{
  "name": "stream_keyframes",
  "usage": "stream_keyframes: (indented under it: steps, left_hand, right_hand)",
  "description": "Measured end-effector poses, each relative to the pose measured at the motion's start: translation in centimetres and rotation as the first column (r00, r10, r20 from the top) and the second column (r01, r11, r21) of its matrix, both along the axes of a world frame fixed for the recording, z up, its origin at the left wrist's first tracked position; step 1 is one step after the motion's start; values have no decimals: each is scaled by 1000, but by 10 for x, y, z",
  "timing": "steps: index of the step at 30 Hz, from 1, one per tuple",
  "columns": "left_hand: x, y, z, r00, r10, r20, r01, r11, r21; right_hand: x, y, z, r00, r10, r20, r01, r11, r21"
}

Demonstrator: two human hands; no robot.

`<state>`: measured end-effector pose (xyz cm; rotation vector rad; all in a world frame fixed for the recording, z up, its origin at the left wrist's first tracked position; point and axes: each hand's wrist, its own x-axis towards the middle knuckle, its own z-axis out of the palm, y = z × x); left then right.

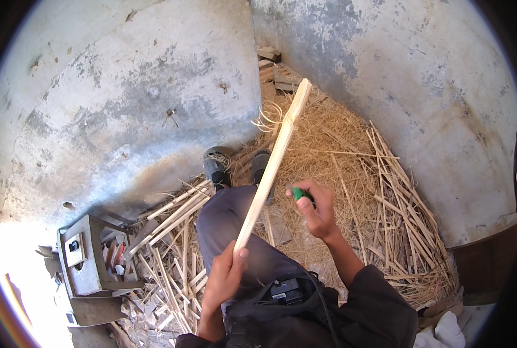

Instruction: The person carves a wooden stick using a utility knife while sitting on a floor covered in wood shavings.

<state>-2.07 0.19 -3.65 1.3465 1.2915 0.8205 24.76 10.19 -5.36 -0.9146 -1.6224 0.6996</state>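
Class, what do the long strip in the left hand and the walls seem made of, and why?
Long strip: probably bamboo or wood, unvarnished; its pale surface shows lengthwise grain.
Walls: apparently painted plaster, matt; the pale coat shows worn grey patches.

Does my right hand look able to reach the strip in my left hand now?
Probably yes: the right hand is beside the strip, with no obstacle visible between them, and the left hand covers only its near end. But the right hand grips a green object, which may hamper grasping.
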Motion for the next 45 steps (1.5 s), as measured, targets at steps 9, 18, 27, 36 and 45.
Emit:
stream_keyframes:
  steps: [9, 18, 27, 36, 45]
  left_hand:
    - [11, 7, 13, 997, -62, -44, 64, 996, 56]
    - [16, 7, 18, 997, -45, -58, 52, 992, 116]
    - [20, 3, 25, 997, -55, -61, 61, 994, 92]
    - [21, 0, 29, 994, -30, -105, 40, 995, 93]
    - [20, -1, 28, 992, -19, -122, 29, 996, 83]
  right_hand:
    - [-13, -12, 11, 971, -68, 228, 10, 969, 245]
    - [-16, -13, 8, 945, -208, 253, 109, 928, 356]
    - [-7, -7, 20, 940, -297, 167, 205, 884, 419]
    - [-1, -1, 25, 924, -332, 191, 221, 870, 441]
    - [-1, -1, 28, 912, -348, 216, 224, 866, 448]
